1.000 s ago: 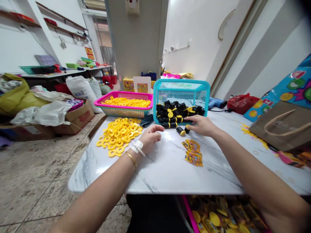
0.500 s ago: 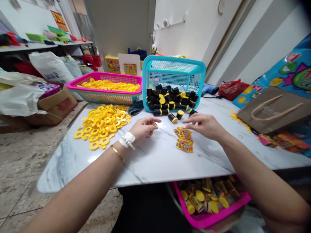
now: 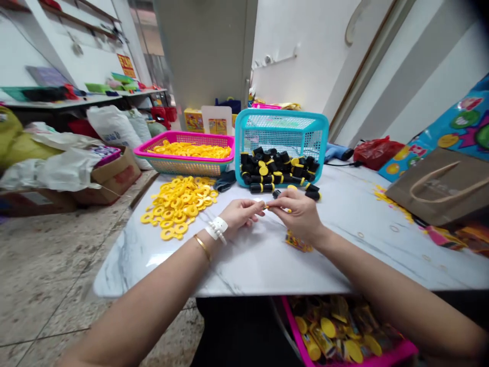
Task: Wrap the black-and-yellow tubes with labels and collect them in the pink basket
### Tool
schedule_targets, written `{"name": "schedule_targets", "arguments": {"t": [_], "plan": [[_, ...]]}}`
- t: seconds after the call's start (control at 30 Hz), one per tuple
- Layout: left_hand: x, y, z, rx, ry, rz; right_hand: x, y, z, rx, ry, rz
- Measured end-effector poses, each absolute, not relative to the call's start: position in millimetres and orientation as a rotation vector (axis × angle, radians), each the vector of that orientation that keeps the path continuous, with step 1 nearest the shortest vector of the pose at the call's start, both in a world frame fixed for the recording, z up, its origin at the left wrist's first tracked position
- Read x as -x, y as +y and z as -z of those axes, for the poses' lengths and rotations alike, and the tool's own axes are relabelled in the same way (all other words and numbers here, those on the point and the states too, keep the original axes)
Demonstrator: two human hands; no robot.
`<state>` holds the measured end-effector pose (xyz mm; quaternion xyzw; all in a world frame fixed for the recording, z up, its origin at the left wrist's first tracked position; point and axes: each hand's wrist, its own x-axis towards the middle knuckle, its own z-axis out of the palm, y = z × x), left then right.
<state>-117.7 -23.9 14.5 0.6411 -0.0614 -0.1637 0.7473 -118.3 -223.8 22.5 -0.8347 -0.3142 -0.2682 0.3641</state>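
My left hand (image 3: pixel 239 213) and my right hand (image 3: pixel 296 212) meet fingertip to fingertip over the white marble table (image 3: pixel 244 260). Both pinch a small thin piece between them; it is too small to name. Under my right wrist lies a stack of yellow printed stickers (image 3: pixel 298 241). Just beyond my hands, black-and-yellow caps (image 3: pixel 277 171) spill from a tipped teal basket (image 3: pixel 281 133). A heap of yellow rings (image 3: pixel 178 205) lies to the left of my left hand.
A pink basket of yellow rings (image 3: pixel 186 157) stands behind the heap. A brown paper bag (image 3: pixel 443 188) and a red plastic bag (image 3: pixel 376 151) lie at the right. A pink bin of packed items (image 3: pixel 344 334) sits below the table's near edge. Boxes and sacks crowd the floor at left.
My right hand left the caps, passed over the stickers and came to my left hand. Both hands now pinch together. The camera has shifted.
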Motion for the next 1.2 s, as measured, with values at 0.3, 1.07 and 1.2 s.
{"name": "schedule_targets", "arguments": {"t": [0.3,1.07,1.2], "plan": [[101.0,-7.0,-1.3,-1.535,-0.033,0.055,85.8,-192.0,-39.4,2.000,-0.499,0.147],[129.8,-33.4,-18.3,-1.529,-0.021,-0.163,91.8,-190.7,0.2,1.677,-0.202,0.232],[126.0,-30.2,-17.5,-1.480,0.022,-0.107,98.4,-188.6,-1.6,1.750,-0.278,0.292]]}}
